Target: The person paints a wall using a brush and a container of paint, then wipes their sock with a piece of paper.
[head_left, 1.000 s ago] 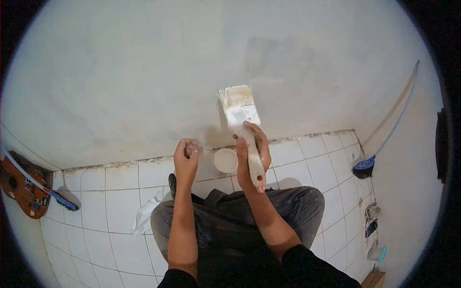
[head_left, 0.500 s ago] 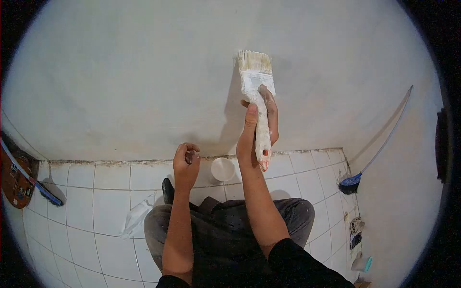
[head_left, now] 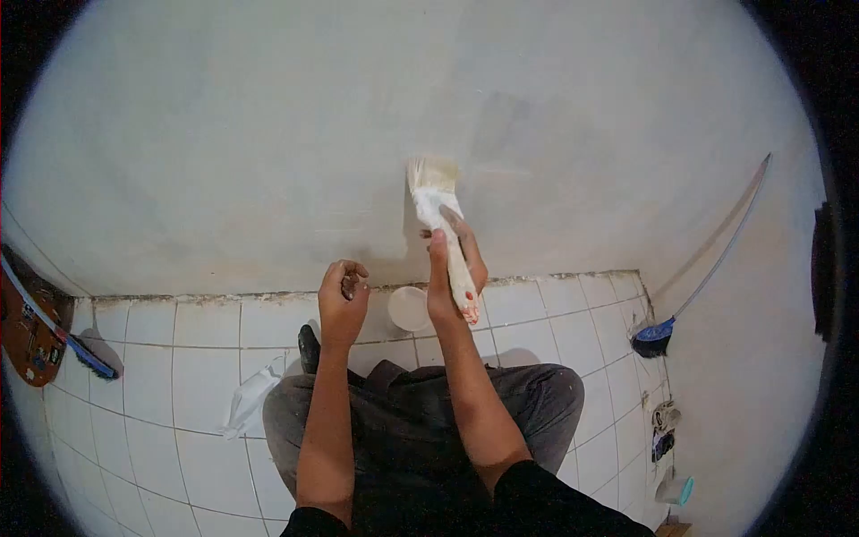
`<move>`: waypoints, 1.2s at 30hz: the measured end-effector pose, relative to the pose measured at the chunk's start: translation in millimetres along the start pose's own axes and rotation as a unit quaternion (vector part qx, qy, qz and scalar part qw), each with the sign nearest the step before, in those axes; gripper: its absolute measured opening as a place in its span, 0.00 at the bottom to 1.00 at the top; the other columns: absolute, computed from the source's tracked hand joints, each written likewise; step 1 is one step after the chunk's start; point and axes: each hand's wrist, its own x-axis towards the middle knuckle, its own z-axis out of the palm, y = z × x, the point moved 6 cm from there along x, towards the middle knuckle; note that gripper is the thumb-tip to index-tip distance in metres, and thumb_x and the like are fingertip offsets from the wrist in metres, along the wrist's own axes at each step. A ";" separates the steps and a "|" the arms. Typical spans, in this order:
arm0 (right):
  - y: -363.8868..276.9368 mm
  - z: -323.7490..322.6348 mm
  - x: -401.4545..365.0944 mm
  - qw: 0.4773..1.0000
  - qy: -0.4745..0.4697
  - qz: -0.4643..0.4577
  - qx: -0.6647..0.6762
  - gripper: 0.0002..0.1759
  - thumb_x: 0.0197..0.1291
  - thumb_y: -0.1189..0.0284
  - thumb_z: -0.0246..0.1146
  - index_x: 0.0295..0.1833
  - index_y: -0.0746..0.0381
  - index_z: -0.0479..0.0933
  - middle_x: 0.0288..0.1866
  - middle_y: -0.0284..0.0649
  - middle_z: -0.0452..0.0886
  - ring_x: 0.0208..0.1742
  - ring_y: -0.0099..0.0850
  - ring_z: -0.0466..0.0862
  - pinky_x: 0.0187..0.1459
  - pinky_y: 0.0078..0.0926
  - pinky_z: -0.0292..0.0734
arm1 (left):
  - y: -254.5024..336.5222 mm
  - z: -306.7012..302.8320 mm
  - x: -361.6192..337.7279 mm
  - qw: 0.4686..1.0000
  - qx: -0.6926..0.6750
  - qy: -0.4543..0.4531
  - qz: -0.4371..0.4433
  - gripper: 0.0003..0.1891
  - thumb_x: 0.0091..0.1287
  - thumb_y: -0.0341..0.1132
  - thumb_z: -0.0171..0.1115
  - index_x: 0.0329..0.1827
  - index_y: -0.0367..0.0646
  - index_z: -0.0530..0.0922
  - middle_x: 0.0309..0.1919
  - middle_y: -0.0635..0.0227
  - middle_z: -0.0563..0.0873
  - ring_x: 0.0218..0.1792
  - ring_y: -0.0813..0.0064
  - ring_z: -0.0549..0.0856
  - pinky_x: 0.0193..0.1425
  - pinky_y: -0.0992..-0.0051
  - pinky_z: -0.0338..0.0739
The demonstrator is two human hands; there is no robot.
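A wide paintbrush [head_left: 461, 273], its handle and ferrule caked in white paint, points up along the pale wall [head_left: 268, 143]. Fingers and thumb of my right hand [head_left: 456, 259] are wrapped round its handle. The bristles lie at the wall surface; a narrow shadow falls to their left. My left hand [head_left: 343, 300] is raised near the foot of the wall, its paint-smudged fingers curled in loosely with nothing visible in them. Between my hands, a white round tub [head_left: 409, 309] stands on the tiled floor; its contents cannot be made out.
A crumpled white plastic bag [head_left: 254, 396] lies left of my knees on white tiles [head_left: 210, 371]. One blue broom [head_left: 92, 356] is at the left, another blue broom [head_left: 653, 338] leans on the right wall. A clear cup with a turquoise rim [head_left: 676, 490] lies at lower right.
My right hand has drawn the paintbrush down and to the left along the wall. My left hand stays curled in nearly the same place.
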 end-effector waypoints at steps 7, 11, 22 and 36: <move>-27.6 -16.6 -12.0 0.996 0.025 -0.068 -0.053 0.18 0.72 0.70 0.58 0.61 0.69 0.76 0.56 0.47 0.82 0.58 0.32 0.80 0.61 0.28 0.71 | 3.6 -4.1 -1.1 1.000 0.031 -0.001 0.006 0.08 0.58 0.20 0.60 0.40 0.39 0.76 0.35 0.68 0.76 0.33 0.77 0.74 0.40 0.76 0.72; -75.3 -26.2 23.3 0.988 0.094 -0.120 -0.019 0.19 0.70 0.68 0.58 0.60 0.69 0.76 0.55 0.50 0.83 0.56 0.33 0.81 0.58 0.30 0.74 | 2.4 -1.6 0.2 0.999 0.036 -0.011 0.002 0.08 0.59 0.22 0.59 0.40 0.39 0.76 0.34 0.67 0.76 0.33 0.77 0.74 0.40 0.75 0.72; -66.3 -3.4 39.0 0.986 0.043 -0.146 -0.063 0.19 0.70 0.67 0.62 0.59 0.69 0.78 0.56 0.52 0.83 0.61 0.40 0.81 0.62 0.35 0.74 | 5.7 0.3 -1.7 0.999 0.030 -0.014 0.006 0.10 0.59 0.20 0.57 0.42 0.40 0.76 0.34 0.73 0.76 0.32 0.83 0.72 0.40 0.80 0.69; 6.0 -3.2 -15.8 0.998 -0.004 -0.040 -0.057 0.15 0.71 0.71 0.59 0.58 0.67 0.78 0.49 0.42 0.83 0.39 0.23 0.80 0.46 0.22 0.75 | 10.9 -1.1 -5.9 1.000 0.003 -0.009 0.011 0.08 0.57 0.20 0.58 0.40 0.38 0.77 0.34 0.69 0.75 0.31 0.79 0.72 0.38 0.77 0.70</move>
